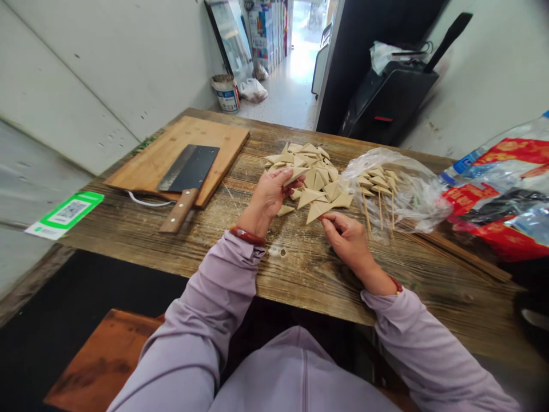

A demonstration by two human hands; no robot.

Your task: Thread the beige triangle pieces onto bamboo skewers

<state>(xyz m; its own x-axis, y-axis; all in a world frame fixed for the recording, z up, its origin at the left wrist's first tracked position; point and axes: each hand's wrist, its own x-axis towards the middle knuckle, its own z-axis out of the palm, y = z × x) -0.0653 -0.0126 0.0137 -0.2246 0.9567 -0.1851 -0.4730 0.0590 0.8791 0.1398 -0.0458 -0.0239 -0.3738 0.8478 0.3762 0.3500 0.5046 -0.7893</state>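
Observation:
My left hand point(271, 197) is closed, its thumb and fingers pinching a flat tan folded triangle point(295, 174) over the near left side of a heap. That heap of similar tan triangles point(317, 178) lies loose on the wooden table point(240, 257). To the right, my right hand point(347, 240) is closed too, fingertips pressed together at the corner of another tan triangle point(316, 212). Whether a thin stick is between those fingertips I cannot make out. Further right, a clear plastic bag point(412, 171) holds more triangles point(377, 180) with thin wooden skewers point(380, 209) sticking out towards me.
On the left a cleaver point(193, 169) rests on a wooden cutting board point(231, 143), its handle overhanging the near edge. A green QR card point(66, 214) is at the left edge. Brown sticks point(463, 257) and red-and-clear packaging point(510, 189) are on the right. A bucket point(225, 94) stands beyond.

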